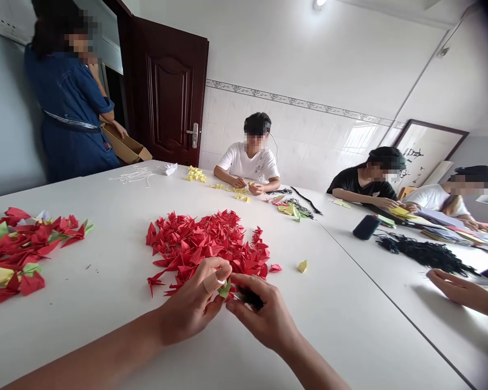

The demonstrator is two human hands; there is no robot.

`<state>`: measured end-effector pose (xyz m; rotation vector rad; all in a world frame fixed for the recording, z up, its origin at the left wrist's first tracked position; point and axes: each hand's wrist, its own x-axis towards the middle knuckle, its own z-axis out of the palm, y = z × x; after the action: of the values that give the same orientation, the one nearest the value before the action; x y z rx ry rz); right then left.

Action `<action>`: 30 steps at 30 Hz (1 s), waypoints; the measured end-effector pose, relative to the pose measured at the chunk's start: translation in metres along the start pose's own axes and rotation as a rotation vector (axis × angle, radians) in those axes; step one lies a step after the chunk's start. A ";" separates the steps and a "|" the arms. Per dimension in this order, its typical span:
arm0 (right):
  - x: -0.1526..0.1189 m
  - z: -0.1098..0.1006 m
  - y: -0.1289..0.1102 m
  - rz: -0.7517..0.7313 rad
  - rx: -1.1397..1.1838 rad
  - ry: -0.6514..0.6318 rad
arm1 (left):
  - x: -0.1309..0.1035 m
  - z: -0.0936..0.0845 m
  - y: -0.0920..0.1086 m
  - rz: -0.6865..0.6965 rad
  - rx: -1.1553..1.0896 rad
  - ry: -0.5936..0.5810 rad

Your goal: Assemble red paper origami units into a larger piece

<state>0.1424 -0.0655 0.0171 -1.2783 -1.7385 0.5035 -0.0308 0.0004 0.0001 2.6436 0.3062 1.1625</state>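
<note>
My left hand (pixel 191 306), with a light band around one finger, is closed in a pinch on a small green folded paper piece (pixel 225 288). My right hand (pixel 266 309) meets it from the other side, thumb and forefinger near the paper. Curled within that hand is a dark object (pixel 250 297), mostly hidden, whose kind I cannot make out. Just beyond both hands lies a broad pile of red folded paper cranes (pixel 203 238). A single yellow folded piece (pixel 302 266) rests to the right of the pile.
At left lies a mixed pile of paper cranes (pixel 16 244). Across the white table (pixel 106 325) a person (pixel 250 162) handles yellow pieces. A dark thread spool (pixel 366 227) and black cords (pixel 425 253) are at right, near another person's hand (pixel 455 292). Someone stands beside a cardboard box (pixel 124 145).
</note>
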 end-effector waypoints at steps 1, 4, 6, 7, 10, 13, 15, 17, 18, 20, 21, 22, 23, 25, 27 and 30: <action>0.000 0.001 0.000 -0.010 -0.003 0.000 | 0.000 0.000 0.001 0.003 -0.001 -0.004; -0.001 0.003 -0.001 -0.054 -0.012 0.030 | 0.003 -0.001 0.004 0.016 0.000 -0.001; -0.001 0.003 -0.001 -0.068 -0.003 0.051 | 0.005 -0.001 0.006 0.028 0.003 0.005; -0.001 0.003 -0.001 -0.073 -0.003 0.053 | 0.005 -0.001 0.007 0.032 0.004 0.007; 0.000 0.001 0.001 -0.082 -0.028 0.043 | 0.004 0.000 0.006 0.039 -0.008 0.001; 0.002 0.001 0.003 -0.072 -0.022 0.028 | 0.002 0.001 0.004 0.036 -0.027 -0.007; 0.002 0.003 0.003 -0.048 -0.004 0.011 | 0.001 0.002 0.003 0.027 -0.031 -0.011; 0.001 0.006 0.002 -0.022 -0.003 0.002 | 0.001 0.003 0.004 0.018 -0.038 -0.018; 0.001 0.008 0.002 -0.014 -0.006 0.004 | 0.001 0.003 0.004 0.011 -0.043 -0.019; 0.003 0.008 0.006 -0.014 -0.002 0.007 | 0.002 0.004 0.005 -0.011 -0.050 0.007; 0.006 0.006 0.011 -0.012 0.011 0.023 | 0.002 0.003 0.006 -0.024 -0.044 0.030; 0.008 0.002 0.018 0.003 0.027 0.056 | 0.003 0.002 0.005 -0.038 -0.029 0.059; 0.012 -0.006 0.026 0.028 0.038 0.105 | 0.003 0.001 0.004 -0.048 -0.006 0.090; 0.017 -0.030 0.048 0.138 0.002 0.285 | 0.004 -0.004 -0.002 -0.046 0.067 0.148; 0.018 -0.062 0.071 0.275 -0.138 0.499 | 0.004 -0.009 -0.011 -0.018 0.142 0.193; 0.007 -0.111 0.106 0.551 -0.461 0.659 | 0.004 -0.019 -0.027 0.032 0.217 0.229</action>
<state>0.2918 -0.0378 -0.0014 -1.9921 -0.9577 -0.0517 -0.0446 0.0294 0.0073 2.7053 0.4568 1.5260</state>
